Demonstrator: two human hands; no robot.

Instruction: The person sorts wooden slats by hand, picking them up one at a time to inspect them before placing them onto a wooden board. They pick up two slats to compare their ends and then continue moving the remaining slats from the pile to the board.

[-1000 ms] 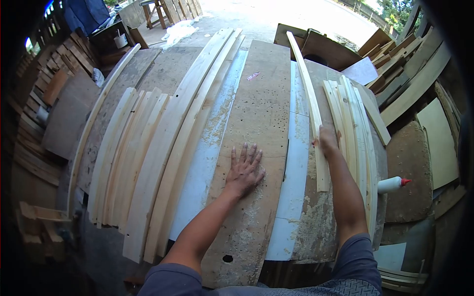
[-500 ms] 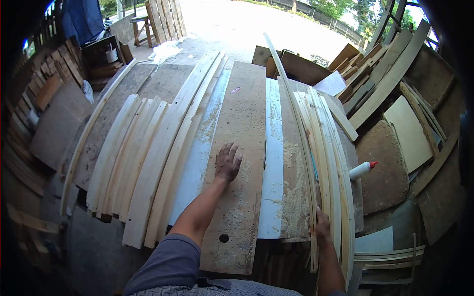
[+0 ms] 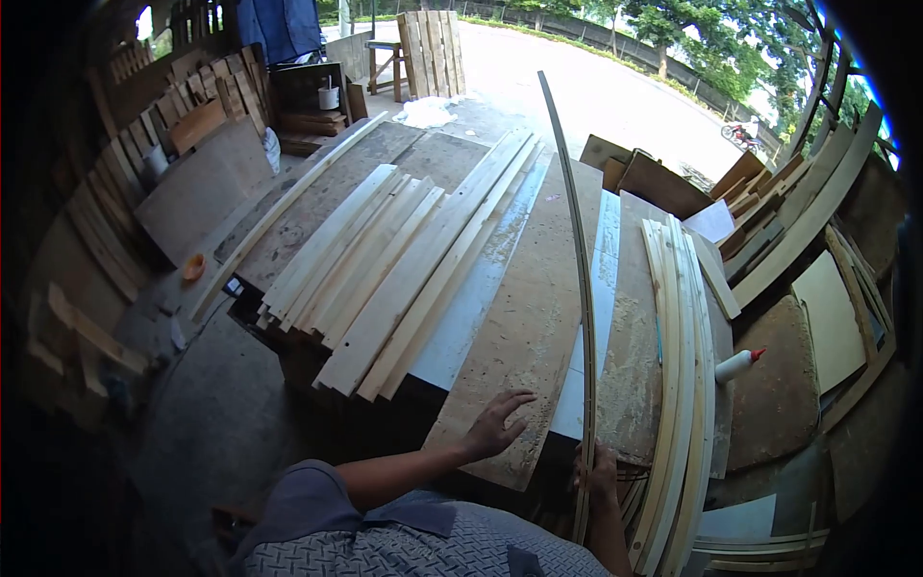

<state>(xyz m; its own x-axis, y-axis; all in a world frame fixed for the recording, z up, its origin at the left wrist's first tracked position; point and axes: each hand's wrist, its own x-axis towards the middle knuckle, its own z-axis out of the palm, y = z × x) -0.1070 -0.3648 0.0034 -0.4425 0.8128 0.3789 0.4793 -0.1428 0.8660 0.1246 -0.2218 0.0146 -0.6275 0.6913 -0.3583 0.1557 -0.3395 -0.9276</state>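
Wooden strip (image 3: pixel 586 298), long and thin, rises across the right edge of the brown board (image 3: pixel 519 337), its far end standing past the board's far end. The right hand (image 3: pixel 602 471), beside the board's near right corner, is closed around it close to its lower end. With so much length beyond a single grip, it could tip or swing if the wrist twists. The left hand (image 3: pixel 497 428), empty with fingers loosely parted, is at the board's near end; whether it touches the surface I cannot tell. A swing rightward might strike the bundled strips (image 3: pixel 685 308) right of the board, or knock the white bottle (image 3: pixel 735 365) beyond them; a swing leftward could scuff the planks (image 3: pixel 433 274) left of the board. Splinters are also possible, since both hands are bare.
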